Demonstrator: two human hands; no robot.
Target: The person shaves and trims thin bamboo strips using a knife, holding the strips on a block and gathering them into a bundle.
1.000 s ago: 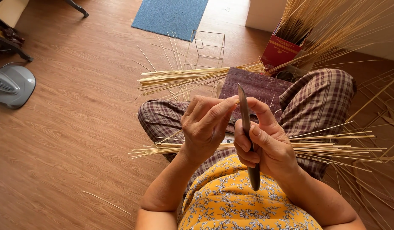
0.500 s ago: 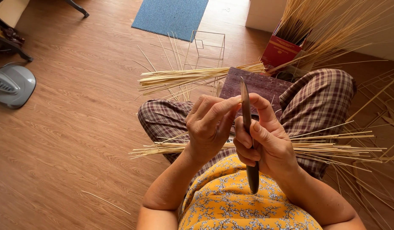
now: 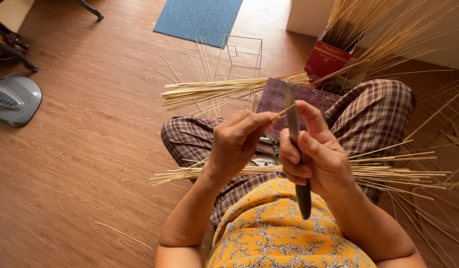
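Person sitting on wooden floor [image 3: 80, 164], bamboo stick bundle [image 3: 388, 173] lying across lap. Right hand [image 3: 313, 154] gripping knife [image 3: 295, 144] upright; left hand [image 3: 239, 141] pinching thin bamboo splint [image 3: 283, 112] against blade. Best shaving lightly, blade angled away, fingers clear.

Yellow top [image 3: 284, 233] with small grey-blue floral print, short sleeves leaving both forearms bare, dark red and cream checked trousers [image 3: 373, 114], no rings or watch visible

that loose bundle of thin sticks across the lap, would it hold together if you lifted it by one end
Probably not: the bundle of sticks looks untied and its ends splay, so sticks would likely slide out. They look thin and light, probably springy, perhaps easy to snap.
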